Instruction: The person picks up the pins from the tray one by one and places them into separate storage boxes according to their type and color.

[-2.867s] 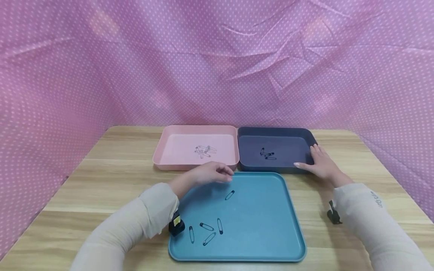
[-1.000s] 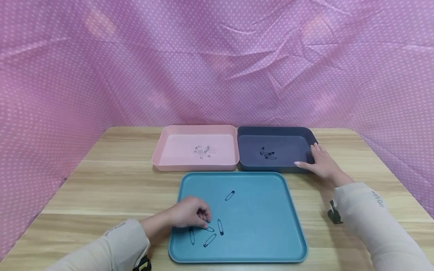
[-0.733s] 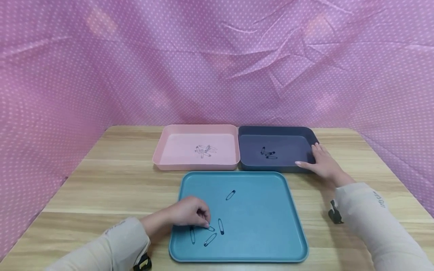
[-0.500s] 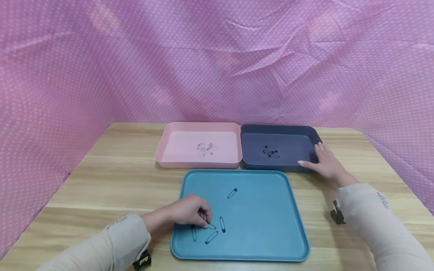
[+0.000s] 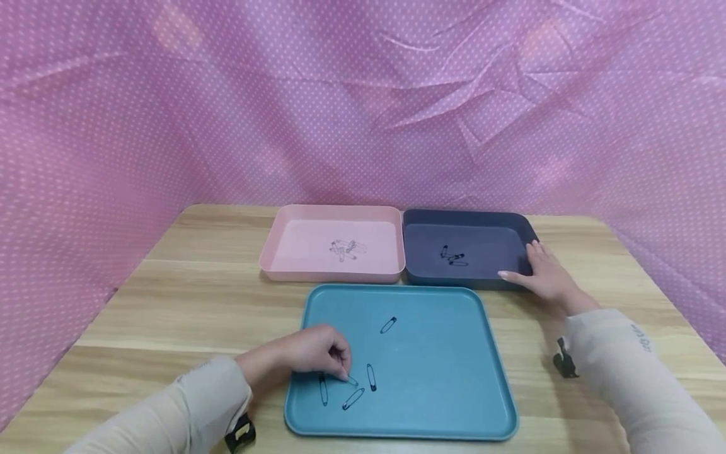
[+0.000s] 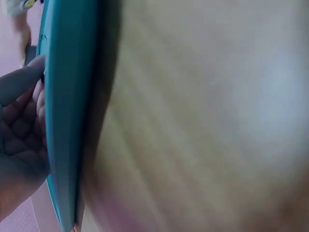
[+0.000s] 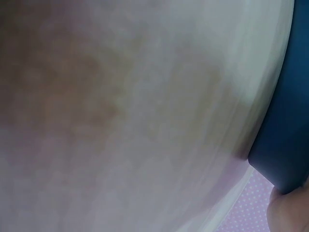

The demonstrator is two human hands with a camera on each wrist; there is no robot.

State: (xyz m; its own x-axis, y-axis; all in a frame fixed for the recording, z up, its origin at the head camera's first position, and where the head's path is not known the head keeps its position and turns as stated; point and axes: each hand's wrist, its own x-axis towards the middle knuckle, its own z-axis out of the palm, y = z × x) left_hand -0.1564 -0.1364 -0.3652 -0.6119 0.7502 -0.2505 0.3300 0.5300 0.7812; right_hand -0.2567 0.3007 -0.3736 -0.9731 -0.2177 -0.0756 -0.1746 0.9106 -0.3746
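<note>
My left hand [image 5: 319, 350] is over the left part of the teal tray [image 5: 442, 378], thumb and fingertips pinching one end of a safety pin [image 5: 353, 381]. Most of that pin is hidden by the fingers. Close by on the tray lie a safety pin [image 5: 323, 389] to the left, another safety pin [image 5: 353, 399] in front and a third safety pin [image 5: 371, 377] to the right. Farther back is one more safety pin [image 5: 388, 325] with a dark head. My right hand [image 5: 547, 277] rests with spread fingers on the right front corner of the dark blue tray [image 5: 482, 243].
A pink tray [image 5: 295, 249] stands behind the teal one, holding a heap of silvery safety pins [image 5: 345, 249]. Several black safety pins [image 5: 454, 256] lie in the dark blue tray beside it. Wooden tabletop [image 5: 187, 302] surrounds them, with a pink dotted cloth [image 5: 351, 113] behind.
My left hand has come from the back edge of the teal tray down to the pins at its left front, and its fingertips have taken hold of one. The right hand has stayed put.
</note>
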